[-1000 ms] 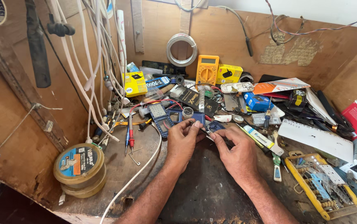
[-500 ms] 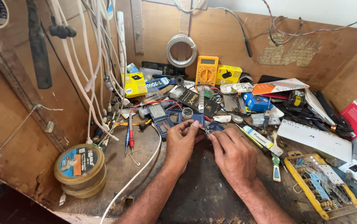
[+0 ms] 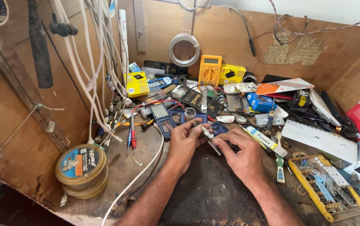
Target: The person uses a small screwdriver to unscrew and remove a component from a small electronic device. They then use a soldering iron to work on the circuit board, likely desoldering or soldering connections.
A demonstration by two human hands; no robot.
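Observation:
Both of my hands meet over the middle of a cluttered wooden workbench. My left hand (image 3: 185,142) pinches the upper end of a small flat metal part (image 3: 207,134), a thin silvery strip tilted down to the right. My right hand (image 3: 242,155) holds the lower end of the same part between thumb and forefinger. Just behind my fingers lie a blue circuit-board device (image 3: 163,118) and a small round metal cap (image 3: 190,113). A dark mat (image 3: 207,192) covers the bench under my wrists.
A yellow multimeter (image 3: 210,70) leans on the back wall beside yellow boxes (image 3: 231,74). Round tins (image 3: 81,168) sit front left, white cables (image 3: 100,62) hang at left. A yellow parts tray (image 3: 326,192), a white keyboard-like slab (image 3: 320,140) and screwdrivers (image 3: 132,133) crowd the sides.
The view has shifted slightly. My hands stay together on the small metal part with only minor finger movement.

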